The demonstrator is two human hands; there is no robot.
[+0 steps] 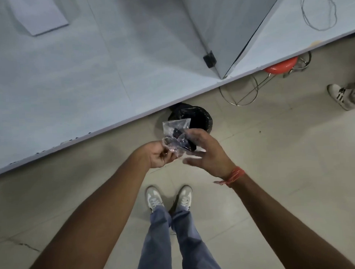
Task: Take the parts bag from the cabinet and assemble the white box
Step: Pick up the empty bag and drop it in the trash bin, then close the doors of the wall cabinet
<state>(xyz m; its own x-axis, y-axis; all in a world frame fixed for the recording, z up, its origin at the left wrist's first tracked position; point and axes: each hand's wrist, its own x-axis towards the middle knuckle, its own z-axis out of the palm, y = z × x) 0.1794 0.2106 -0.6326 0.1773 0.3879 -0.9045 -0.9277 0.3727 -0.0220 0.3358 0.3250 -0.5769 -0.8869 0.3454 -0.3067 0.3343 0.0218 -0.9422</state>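
Observation:
I hold a clear plastic parts bag (175,134) with dark pieces inside, in front of me above the floor. My left hand (160,155) pinches the bag's lower left corner. My right hand (205,151) is at the bag's right side with its fingers spread and blurred; whether it grips the bag is unclear. The bag hangs over a black-lined bin (198,116). A flat white sheet (37,16) lies on the light blue table (70,77) at the far left.
The table's edge runs diagonally from lower left to upper right. A grey divider panel (225,32) with a black clip stands on it. A red stool (281,66) and another person's shoe (338,95) are at the right. My own feet stand on the tiled floor.

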